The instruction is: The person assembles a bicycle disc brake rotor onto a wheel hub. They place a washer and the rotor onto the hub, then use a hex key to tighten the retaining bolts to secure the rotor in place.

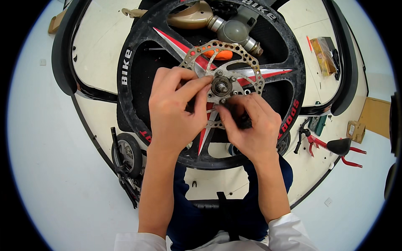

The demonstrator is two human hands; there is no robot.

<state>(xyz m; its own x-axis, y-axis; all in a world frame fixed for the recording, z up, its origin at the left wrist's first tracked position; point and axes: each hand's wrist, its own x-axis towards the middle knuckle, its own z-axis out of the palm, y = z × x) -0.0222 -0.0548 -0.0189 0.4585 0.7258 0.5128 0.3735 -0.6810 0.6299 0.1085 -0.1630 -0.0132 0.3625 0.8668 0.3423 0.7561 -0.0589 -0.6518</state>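
A large black spoked wheel [127, 104] with red and white accents lies flat in front of me. At its centre, a perforated metal brake disc [256, 75] surrounds the hub axle [222, 87]. My left hand [173, 104] reaches the hub's left side, thumb and index finger pinched together at the inner part of the disc. My right hand [257, 125] is closed just below and right of the axle, its thumb and fingertips near a disc bolt [222, 101]. Whatever is between the fingertips of either hand is hidden or too small to name.
Chair armrests [63, 54] flank the wheel. Beyond the hub are a beige tool-like part [190, 19], a grey rounded part [234, 31] and an orange object [220, 55]. A small wheel [127, 154] is lower left; a red frame [316, 141] and a cardboard box [356, 131] lie right.
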